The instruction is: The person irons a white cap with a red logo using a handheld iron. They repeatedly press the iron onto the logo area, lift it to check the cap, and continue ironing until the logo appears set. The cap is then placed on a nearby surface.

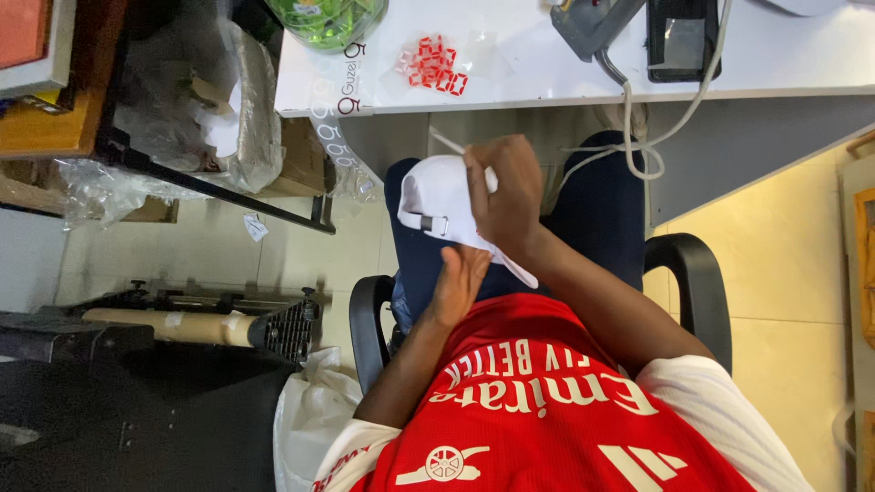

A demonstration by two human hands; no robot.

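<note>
Your right hand [503,187] is closed over the top of a white cap [439,205], gripping it in your lap, while your left hand [458,281] lies open against the cap's underside near the brim. Beyond your knees, small red cutouts [436,66] lie on the white desk [529,77].

Carrier: a white desk [565,77] runs along the top of the view.
Left end: a green translucent bag [328,18] lies on the desk.
Beside it: a clear packet of small red cut-out pieces [436,66].
Right of middle: a grey handheld tool [588,25], its pale cable [638,118] hanging over the desk edge.
Next to the tool: a black rectangular device [684,38].
</note>
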